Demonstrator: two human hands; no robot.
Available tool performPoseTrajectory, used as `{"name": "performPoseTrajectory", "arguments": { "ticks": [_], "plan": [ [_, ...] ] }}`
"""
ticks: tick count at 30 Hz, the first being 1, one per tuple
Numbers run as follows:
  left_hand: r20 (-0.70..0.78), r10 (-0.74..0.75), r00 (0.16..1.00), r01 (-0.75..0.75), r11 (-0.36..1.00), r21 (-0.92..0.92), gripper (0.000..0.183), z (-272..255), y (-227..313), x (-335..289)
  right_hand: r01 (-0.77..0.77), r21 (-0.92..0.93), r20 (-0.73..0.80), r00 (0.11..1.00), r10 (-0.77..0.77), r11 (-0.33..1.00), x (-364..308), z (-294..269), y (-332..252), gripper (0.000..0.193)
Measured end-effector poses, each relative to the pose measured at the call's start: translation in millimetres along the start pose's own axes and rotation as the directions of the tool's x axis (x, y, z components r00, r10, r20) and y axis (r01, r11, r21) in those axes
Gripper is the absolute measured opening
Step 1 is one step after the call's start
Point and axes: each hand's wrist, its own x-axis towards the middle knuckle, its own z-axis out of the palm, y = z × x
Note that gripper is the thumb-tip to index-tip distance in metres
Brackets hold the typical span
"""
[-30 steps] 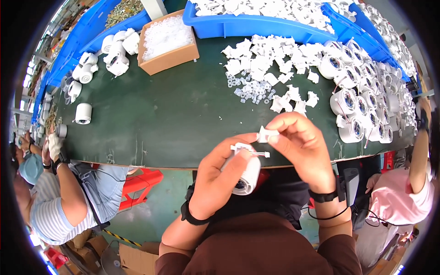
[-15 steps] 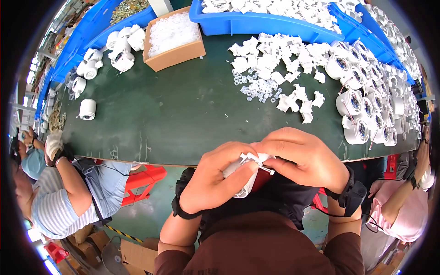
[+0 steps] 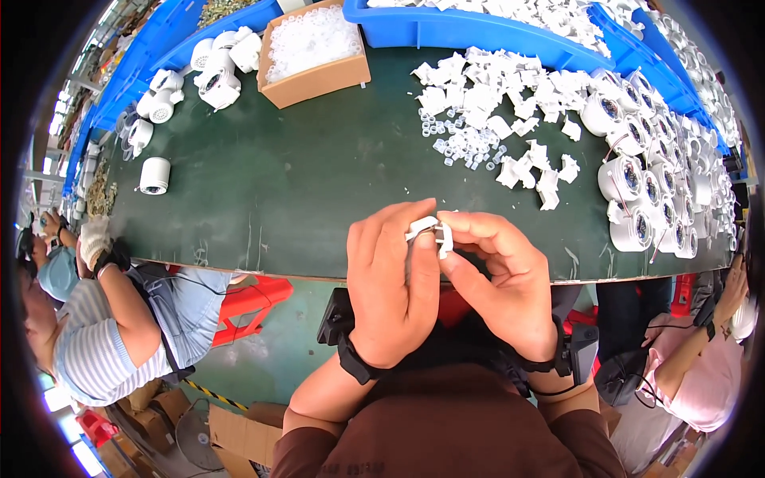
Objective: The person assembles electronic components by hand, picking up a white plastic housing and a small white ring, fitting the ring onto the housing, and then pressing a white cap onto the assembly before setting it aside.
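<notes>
In front of my body, just over the table's near edge, both hands meet around small white plastic pieces. My left hand [image 3: 390, 279] is closed, fingers together, on a white plastic part [image 3: 422, 226] whose curved upper end shows past the fingertips. The rest of that part is hidden behind the fingers. Between thumb and index finger, my right hand [image 3: 502, 283] pinches a small white bracket [image 3: 445, 240] held against the left hand's part. A darker gap shows between the two pieces. Whether they are joined I cannot tell.
Beyond my hands lie loose white brackets [image 3: 518, 169] and clear plastic rings [image 3: 470, 147]. White camera housings [image 3: 631, 227] crowd the right. A cardboard box [image 3: 319, 82] and a blue bin [image 3: 478, 36] stand at the back. A single white housing [image 3: 155, 175] stands left. Co-workers sit on both sides.
Both hands have risen and turned more upright, over the table's edge. The white part and thin pin seen below the fingers earlier no longer show there; a bracket now shows at the right fingertips.
</notes>
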Motion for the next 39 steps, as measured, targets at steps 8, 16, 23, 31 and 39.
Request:
{"name": "performPoseTrajectory", "arguments": {
  "ticks": [8, 16, 23, 31, 39],
  "plan": [
    [0.019, 0.103, 0.994, -0.104, 0.993, 0.053, 0.032, 2.9, -7.4, -3.6, 0.024, -0.058, -0.074, 0.997, -0.028, 0.998, -4.5, 6.3, 6.1, 0.041],
    [-0.009, 0.151, 0.988, -0.150, 0.986, 0.068, 0.034, 7.9, -10.9, -5.5, 0.190, -0.359, -0.146, 0.955, -0.257, 0.914, -15.8, 16.9, 21.5, 0.043],
    [-0.014, 0.164, 0.986, -0.162, 0.983, 0.087, 0.032, 6.6, -13.9, -5.5, 0.085, -0.005, -0.203, 0.976, -0.084, 0.996, -10.6, 20.3, 17.1, 0.033],
    [-0.032, 0.154, 0.988, -0.151, 0.985, 0.081, 0.027, 5.5, -12.2, -4.5, 0.140, -0.187, -0.177, 0.969, -0.174, 0.972, -17.6, 19.6, 25.0, 0.042],
    [-0.013, 0.208, 0.978, -0.207, 0.978, 0.031, 0.023, -5.6, -16.7, -1.2, 0.097, -0.107, -0.024, 0.995, -0.100, 0.990, -11.1, 10.9, 15.0, 0.034]
  ]
}}
